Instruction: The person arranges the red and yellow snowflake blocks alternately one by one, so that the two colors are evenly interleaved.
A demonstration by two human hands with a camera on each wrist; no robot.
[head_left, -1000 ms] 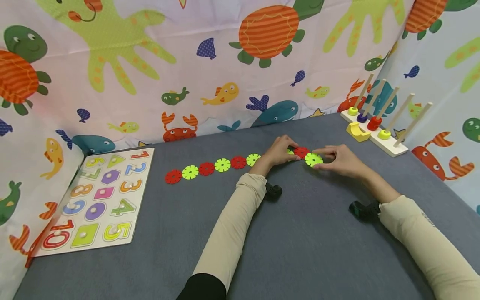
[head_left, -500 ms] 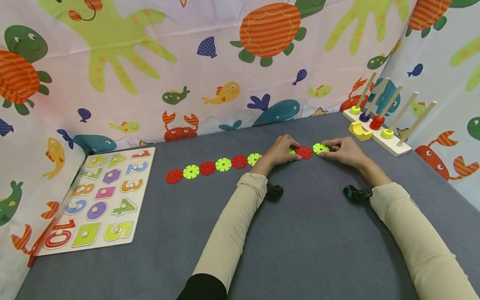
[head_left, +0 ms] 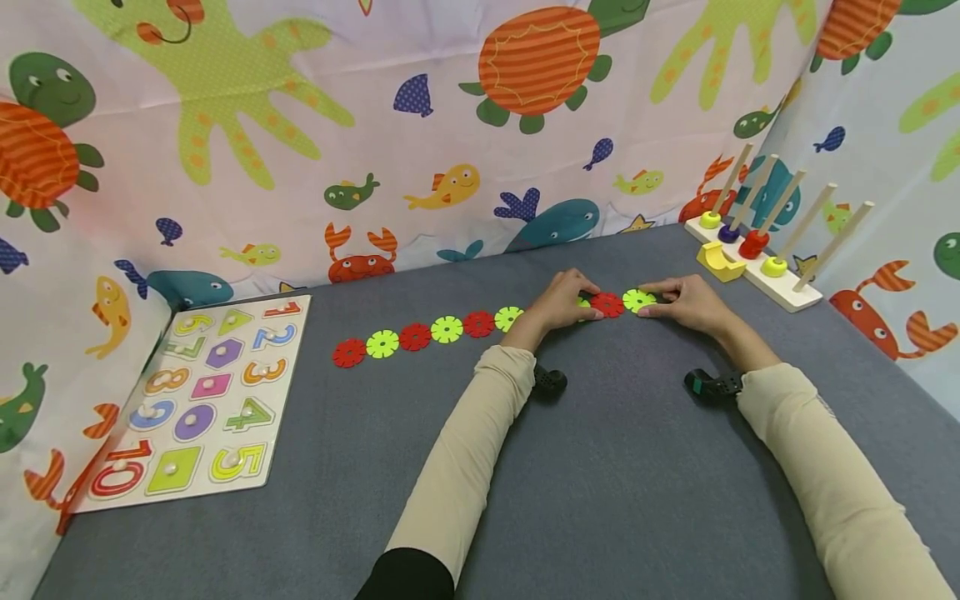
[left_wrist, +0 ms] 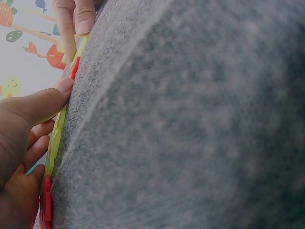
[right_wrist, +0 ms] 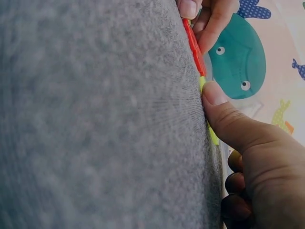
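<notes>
A row of flat notched flower discs, red and lime by turns, runs along the grey table. Near its right end my left hand (head_left: 553,302) pinches a red disc (head_left: 610,305) between thumb and forefinger, partly covering a lime disc beside it. My right hand (head_left: 688,305) pinches the last lime disc (head_left: 637,300) by its right side; its edge meets the red one's. In the right wrist view, the right thumb (right_wrist: 215,95) presses on the lime disc next to the red disc (right_wrist: 194,50). The left wrist view shows the left hand (left_wrist: 21,138) along the row edge-on.
A white number-and-shape puzzle board (head_left: 281,367) lies on the left. At the back right stands a peg stacker (head_left: 780,287) with several rings, and a yellow arched block (head_left: 720,262) leans by it. Printed cloth (head_left: 285,242) hangs behind the table.
My right hand first drew the lime disc up and right, away from the red one, then brought it back slightly left against it. The left hand has stayed in place.
</notes>
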